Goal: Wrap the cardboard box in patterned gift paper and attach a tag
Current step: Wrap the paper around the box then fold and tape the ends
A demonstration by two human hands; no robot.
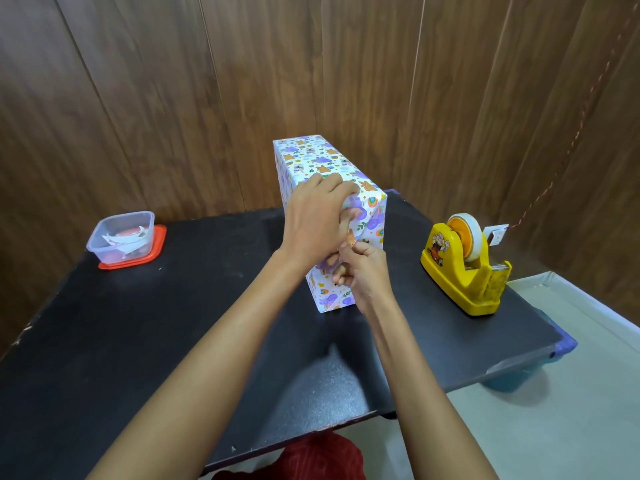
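The box, covered in white gift paper with purple and orange figures, stands on the black table with its near end face towards me. My left hand lies over the top near edge and presses the folded paper flap on that end face. My right hand is just below it, thumb and forefinger pinched on a small piece at the fold; it looks like tape, but it is too small to tell. The hands hide most of the end face.
A yellow tape dispenser with a white roll stands at the right of the table. A clear plastic container holding paper pieces sits on a red lid at the back left. Wood-panelled walls rise close behind. The table's right edge drops to a pale floor.
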